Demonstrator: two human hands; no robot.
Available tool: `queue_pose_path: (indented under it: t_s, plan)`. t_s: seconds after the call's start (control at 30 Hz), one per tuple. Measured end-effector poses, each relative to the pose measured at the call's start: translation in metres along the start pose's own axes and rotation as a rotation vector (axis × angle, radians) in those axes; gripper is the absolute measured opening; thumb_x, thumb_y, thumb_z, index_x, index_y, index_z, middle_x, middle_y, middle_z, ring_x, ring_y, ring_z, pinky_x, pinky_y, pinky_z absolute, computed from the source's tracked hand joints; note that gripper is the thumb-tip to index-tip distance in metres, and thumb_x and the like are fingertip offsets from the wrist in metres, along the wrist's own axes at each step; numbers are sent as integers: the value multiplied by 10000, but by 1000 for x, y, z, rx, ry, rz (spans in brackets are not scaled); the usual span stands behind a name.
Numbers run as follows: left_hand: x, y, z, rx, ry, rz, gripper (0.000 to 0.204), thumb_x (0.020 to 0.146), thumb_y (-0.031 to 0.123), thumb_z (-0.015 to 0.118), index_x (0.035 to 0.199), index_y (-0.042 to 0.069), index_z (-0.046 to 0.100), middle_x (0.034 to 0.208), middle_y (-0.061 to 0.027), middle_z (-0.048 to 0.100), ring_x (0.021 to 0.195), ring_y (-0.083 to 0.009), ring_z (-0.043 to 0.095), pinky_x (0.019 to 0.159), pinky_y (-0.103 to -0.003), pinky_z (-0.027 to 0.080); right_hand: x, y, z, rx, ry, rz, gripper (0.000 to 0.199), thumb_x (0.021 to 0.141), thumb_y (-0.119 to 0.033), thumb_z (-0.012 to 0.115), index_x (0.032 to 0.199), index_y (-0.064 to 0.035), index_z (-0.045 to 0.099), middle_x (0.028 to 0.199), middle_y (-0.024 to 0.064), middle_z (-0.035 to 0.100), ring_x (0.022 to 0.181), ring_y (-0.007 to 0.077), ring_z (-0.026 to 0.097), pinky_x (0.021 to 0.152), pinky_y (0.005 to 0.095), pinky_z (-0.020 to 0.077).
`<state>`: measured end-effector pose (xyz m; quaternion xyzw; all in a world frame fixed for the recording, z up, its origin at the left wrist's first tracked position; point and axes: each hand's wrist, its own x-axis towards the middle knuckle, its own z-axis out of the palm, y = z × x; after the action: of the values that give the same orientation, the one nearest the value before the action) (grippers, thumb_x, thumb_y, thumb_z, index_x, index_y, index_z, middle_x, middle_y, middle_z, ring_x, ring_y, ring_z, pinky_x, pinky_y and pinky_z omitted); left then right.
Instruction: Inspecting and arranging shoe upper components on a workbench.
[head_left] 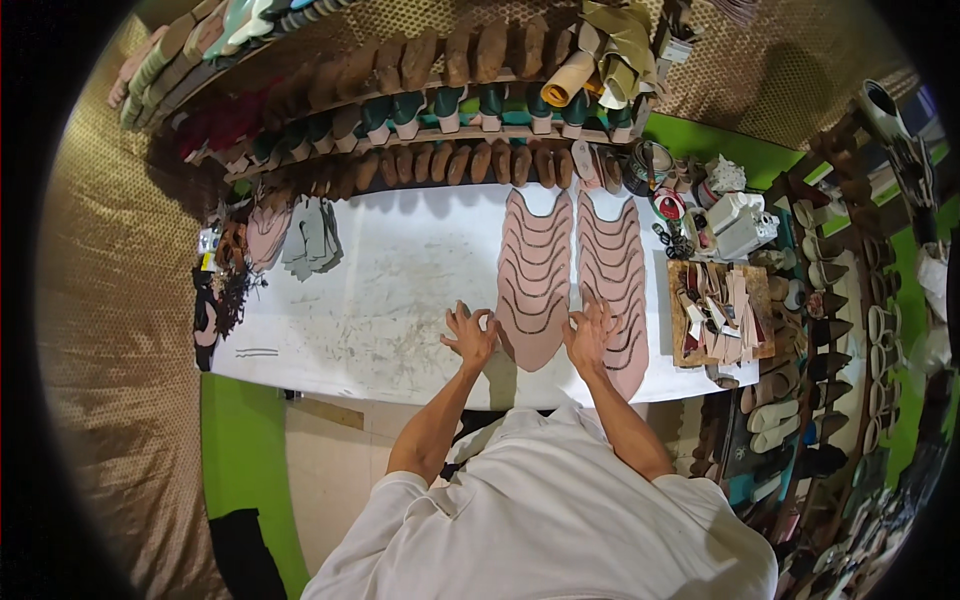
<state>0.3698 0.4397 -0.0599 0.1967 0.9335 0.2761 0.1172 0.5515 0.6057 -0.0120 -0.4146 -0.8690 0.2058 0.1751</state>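
Observation:
Two columns of overlapping pink shoe-upper pieces lie on the white table: a left column (pixel 535 262) and a right column (pixel 612 262). Dark lines follow the curved edges of the pieces. My left hand (pixel 472 336) is at the left side of the nearest piece in the left column, its fingers spread and its thumb side close to that edge. On the other side of the same piece is my right hand (pixel 590 338), fingers apart, partly over the right column. I cannot tell whether the fingertips press on the pieces. Nothing shows held in either hand.
A board (pixel 722 312) with leather scraps sits to the right. Grey pieces (pixel 312 238) and pink pieces (pixel 268 236) lie at the far left. Shelves of wooden shoe lasts (pixel 455 160) line the back, with a roll of material (pixel 572 78) above. Shoe racks (pixel 830 330) stand at right.

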Motion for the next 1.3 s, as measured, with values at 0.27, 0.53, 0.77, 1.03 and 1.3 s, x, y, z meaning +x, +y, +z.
queue_pose_path:
  t_s: [0.27, 0.53, 0.77, 1.03, 1.3]
  plan:
    - [-26, -39, -50, -124, 123, -105, 444, 876, 378, 725, 1299, 247, 704, 1693, -153, 296, 1571, -434, 161, 1092, -818, 97, -5, -67, 22, 29, -53, -209, 246, 887, -252, 735, 1077, -99, 768, 1502, 112, 527, 1484, 359, 356, 1197, 698, 121]
    - [-73, -153, -142, -245, 237, -348, 484, 867, 344, 711, 1334, 218, 691, 1700, -188, 275, 1584, -428, 133, 1143, -778, 80, -47, -181, 87, 187, -283, -431, 209, 890, -251, 737, 1052, -121, 762, 1443, 107, 579, 1460, 399, 397, 1189, 703, 117]
    - [-108, -287, -228, -218, 310, -477, 498, 889, 321, 743, 1371, 225, 665, 1673, -149, 335, 1581, -372, 181, 1124, -808, 92, -107, -294, 154, 229, -310, -607, 229, 869, -238, 756, 1056, -106, 771, 1439, 138, 567, 1460, 390, 384, 1194, 708, 116]
    - [-151, -419, -320, -149, 380, -580, 506, 881, 320, 776, 1370, 254, 661, 1658, -140, 355, 1564, -376, 212, 1108, -807, 136, -168, -398, 211, 251, -367, -680, 195, 889, -258, 748, 1024, -118, 764, 1427, 136, 574, 1438, 376, 412, 1194, 711, 134]
    - [-156, -473, -356, -151, 419, -681, 507, 866, 278, 799, 1358, 267, 676, 1652, -117, 366, 1559, -371, 227, 1110, -796, 147, -153, -476, 263, 206, -363, -796, 193, 867, -240, 766, 1030, -138, 779, 1417, 114, 570, 1420, 368, 421, 1181, 704, 158]
